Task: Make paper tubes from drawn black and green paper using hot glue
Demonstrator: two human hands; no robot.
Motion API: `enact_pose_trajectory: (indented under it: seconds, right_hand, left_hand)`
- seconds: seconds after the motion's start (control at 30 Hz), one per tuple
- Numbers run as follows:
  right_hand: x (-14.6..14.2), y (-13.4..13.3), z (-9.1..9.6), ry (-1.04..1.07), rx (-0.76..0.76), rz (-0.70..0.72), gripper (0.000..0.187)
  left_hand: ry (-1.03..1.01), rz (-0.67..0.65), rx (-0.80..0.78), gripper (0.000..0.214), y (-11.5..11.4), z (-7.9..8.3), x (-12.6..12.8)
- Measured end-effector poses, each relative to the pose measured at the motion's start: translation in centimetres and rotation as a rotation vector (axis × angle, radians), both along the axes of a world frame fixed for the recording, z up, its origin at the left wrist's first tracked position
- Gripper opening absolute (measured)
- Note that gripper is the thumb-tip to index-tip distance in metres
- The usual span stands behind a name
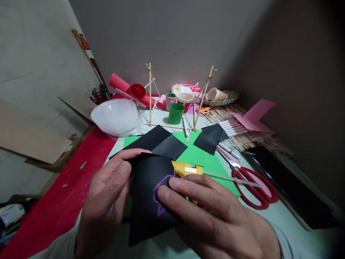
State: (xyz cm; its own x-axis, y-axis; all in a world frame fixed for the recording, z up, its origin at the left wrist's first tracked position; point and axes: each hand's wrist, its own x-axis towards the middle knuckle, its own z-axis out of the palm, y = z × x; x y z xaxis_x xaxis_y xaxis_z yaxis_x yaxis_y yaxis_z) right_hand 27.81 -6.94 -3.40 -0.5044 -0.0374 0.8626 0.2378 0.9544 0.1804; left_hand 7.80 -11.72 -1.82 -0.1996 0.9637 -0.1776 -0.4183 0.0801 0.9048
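A sheet of black paper, curved outward, is held up close in front of me. My left hand grips its left edge, thumb in front, with the other fingers partly hidden behind. On the right side of the paper, my right hand is closed, its fingertips on a purple drawn outline. Whether anything lies inside the curve is hidden. Just behind stands a yellow glue gun with a clear glue stick out of its back. More black paper pieces lie on green paper.
Red-handled scissors and a black phone lie at the right. Stick frames stand behind, around a green paper cup. A white plastic bowl is at the back left; pink folded paper sits back right.
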Motion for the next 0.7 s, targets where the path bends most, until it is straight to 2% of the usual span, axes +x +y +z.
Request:
enact_pose_trajectory:
  seconds: [0.23, 0.43, 0.5, 0.7]
  right_hand:
    - [0.5, -1.3, 1.2, -0.201, -0.149, -0.028, 0.035]
    - [0.6, -1.3, 0.5, -0.314, -0.036, -0.043, 0.043]
    - [0.6, -1.3, 0.3, -0.32, -0.048, -0.053, 0.046]
    - [0.4, -1.2, 0.6, -0.298, -0.059, -0.004, 0.046]
  left_hand:
    - [0.134, 0.056, 0.032, 0.022, 0.5, -0.1, -0.1]
    - [0.331, 0.109, 0.088, 0.022, 0.5, 0.2, -0.5]
    - [0.371, 0.128, 0.086, 0.022, 0.3, 0.1, -0.7]
    - [0.366, 0.113, 0.065, 0.024, 0.0, -0.2, -1.2]
